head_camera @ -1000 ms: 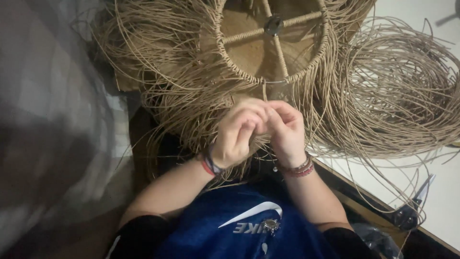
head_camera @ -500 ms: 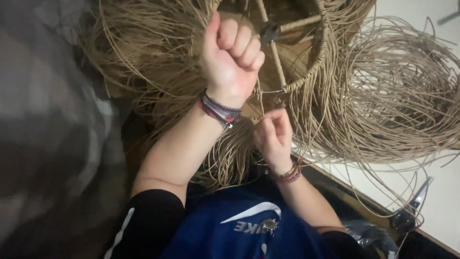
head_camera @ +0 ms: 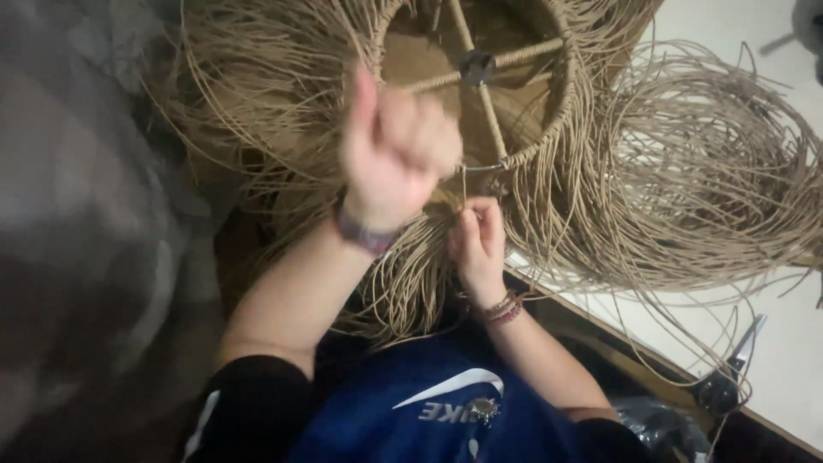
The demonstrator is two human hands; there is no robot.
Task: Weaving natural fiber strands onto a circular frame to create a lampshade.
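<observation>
White surface (head_camera: 771, 377) fills the right side of the view, with a dark edge running diagonally below the woven frame; grey blurred fabric (head_camera: 77, 257) lies well to the left of the frame. Woven frame (head_camera: 480, 94): round ring wrapped in tan cord, with spokes meeting at a small dark hub (head_camera: 477, 65). Many loose tan strands (head_camera: 283, 111) hang and fan out from the ring on all sides. Separate coil of the same cord (head_camera: 711, 171) sits on the surface just to the right of the frame, touching its fringe. Left hand (head_camera: 396, 154): raised in front of the frame's lower left rim, motion-blurred, fingers curled into a fist, grip pressed together; a thin strand appears to run from the fist down toward the rim, but blur prevents certainty that it is held. Wristband on that wrist (head_camera: 364, 233). Right hand (head_camera: 478, 244): just below the frame's lower rim, fingertips pressed together, pinching cord where the strands leave the ring. Beaded bracelets (head_camera: 501, 309) on that wrist. Scissors (head_camera: 729, 377) with dark handles lie on the surface well below and right of the frame, near the surface edge. Blue shirt (head_camera: 429, 403) with black sleeves sits at the bottom, below the frame.
</observation>
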